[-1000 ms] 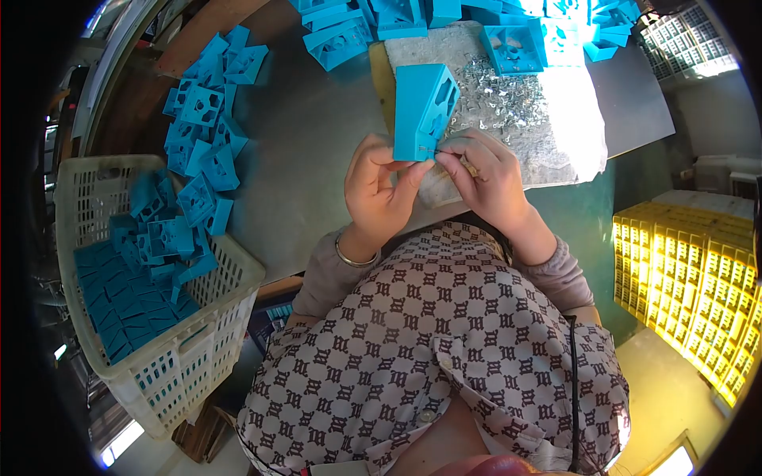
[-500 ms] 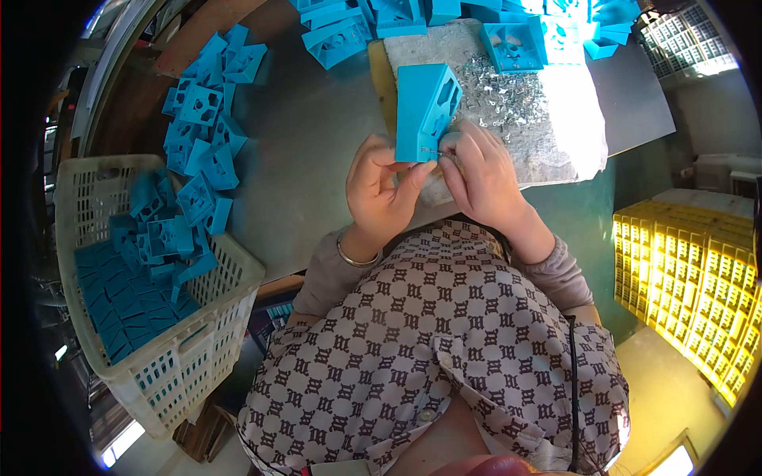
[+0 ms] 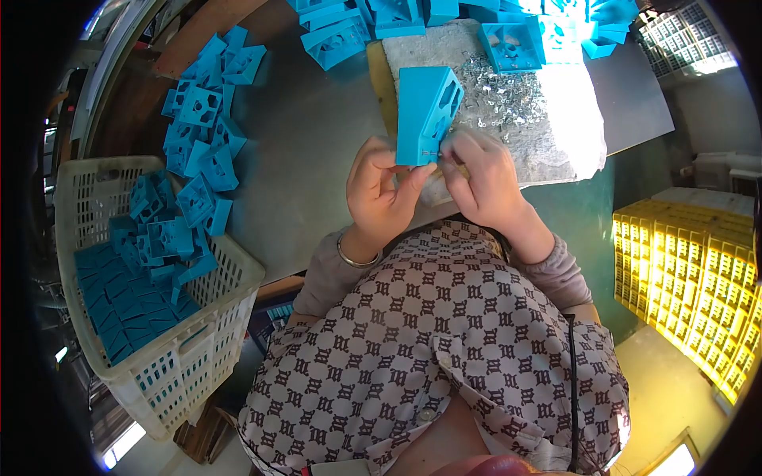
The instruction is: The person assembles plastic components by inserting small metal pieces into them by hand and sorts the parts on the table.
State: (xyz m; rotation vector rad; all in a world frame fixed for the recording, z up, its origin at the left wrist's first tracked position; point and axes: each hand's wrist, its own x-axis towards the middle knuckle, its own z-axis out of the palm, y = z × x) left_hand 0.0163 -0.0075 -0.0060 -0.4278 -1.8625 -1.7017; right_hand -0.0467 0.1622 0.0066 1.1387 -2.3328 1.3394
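Smooth plastic housing [image 3: 422,115]; rough, cloth-like mat [image 3: 432,49]; shiny metal bits [image 3: 508,101]; matt plastic crate [image 3: 121,379].

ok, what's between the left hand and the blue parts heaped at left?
Head view: just bare grey tabletop between the left hand and that blue heap.

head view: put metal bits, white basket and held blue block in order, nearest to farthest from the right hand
1. blue block: in the left hand, by the right hand's fingertips
2. metal bits: ahead, on the pale mat
3. white basket: far left
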